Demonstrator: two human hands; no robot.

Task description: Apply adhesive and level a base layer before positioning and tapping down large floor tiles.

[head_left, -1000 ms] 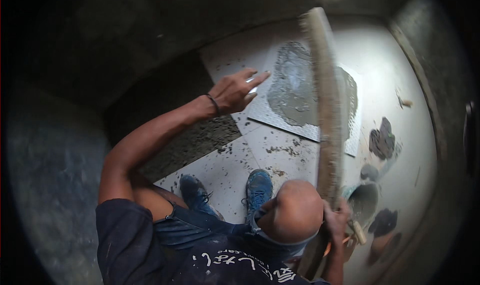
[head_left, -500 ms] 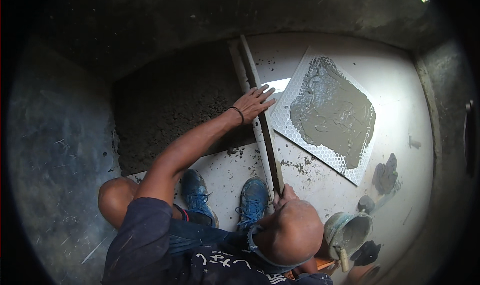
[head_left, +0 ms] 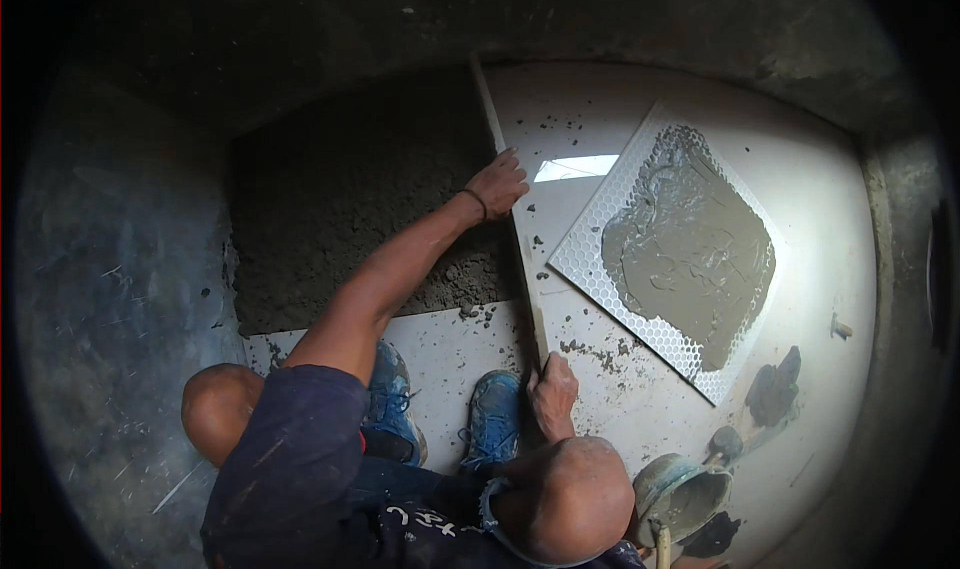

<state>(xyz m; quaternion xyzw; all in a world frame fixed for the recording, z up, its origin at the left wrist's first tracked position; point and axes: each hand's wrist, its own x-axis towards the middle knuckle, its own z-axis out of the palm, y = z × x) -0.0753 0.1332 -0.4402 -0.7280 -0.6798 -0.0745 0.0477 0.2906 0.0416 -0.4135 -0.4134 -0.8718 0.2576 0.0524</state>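
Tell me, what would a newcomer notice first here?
A pale tile with a honeycomb back, smeared with wet gray paste, lies skewed at right. Mid-picture, the left hand and right hand hold a long bar beside a dark, gritty bed at left.

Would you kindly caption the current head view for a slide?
Left hand and right hand grip a long bar beside a dark, rough bed, near a tile spread with grey paste.
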